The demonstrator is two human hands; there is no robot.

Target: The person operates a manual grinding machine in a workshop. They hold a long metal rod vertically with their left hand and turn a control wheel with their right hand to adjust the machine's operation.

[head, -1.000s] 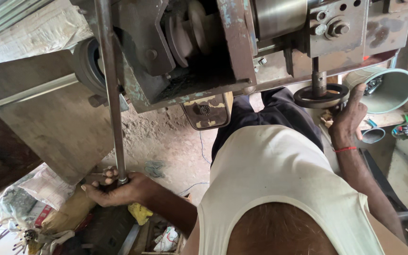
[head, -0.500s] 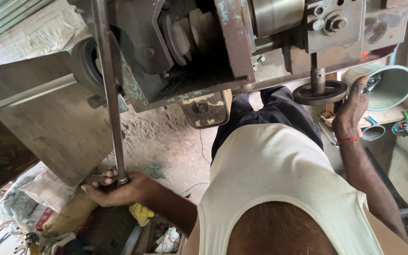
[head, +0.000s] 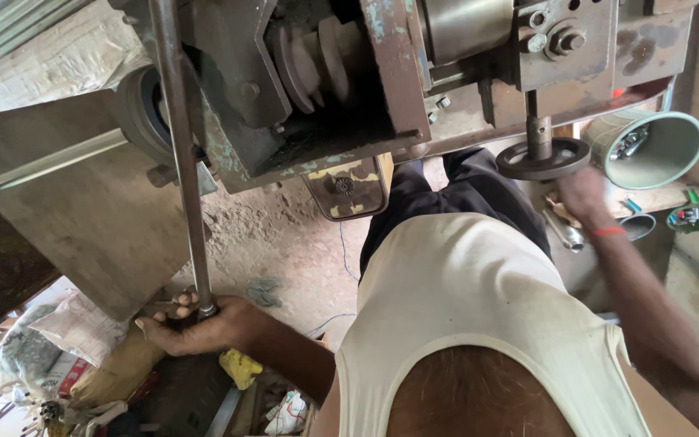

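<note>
My left hand (head: 204, 328) is closed around the lower end of a long steel rod (head: 181, 162) that runs up past the machine (head: 325, 89) above me. My right hand (head: 582, 194) is up under the small black handwheel (head: 544, 158), touching its rim; I cannot tell from here whether my fingers are wrapped round it or just resting against it.

What worries me most is the stepped pulley (head: 313, 61) sitting bare in the machine's open side, just beside the rod — if it turns while I lean in, my vest (head: 479, 307) or my arm could be drawn in. The rod is smooth and I hold it only at the very end, so a slack grip could let it slide or swing against the machine's frame.

On the right, the handwheel is near the green cone-shaped bowl (head: 657, 150) lying tilted on the shelf (head: 649, 198) — a careless jerk of my wrist could knock it and spill the small metal parts inside. A wrench (head: 564, 231) lies below my hand, easy to catch. Below me are bags (head: 82, 328) and a yellow rag (head: 242, 368), poor footing if I shift my weight.
</note>
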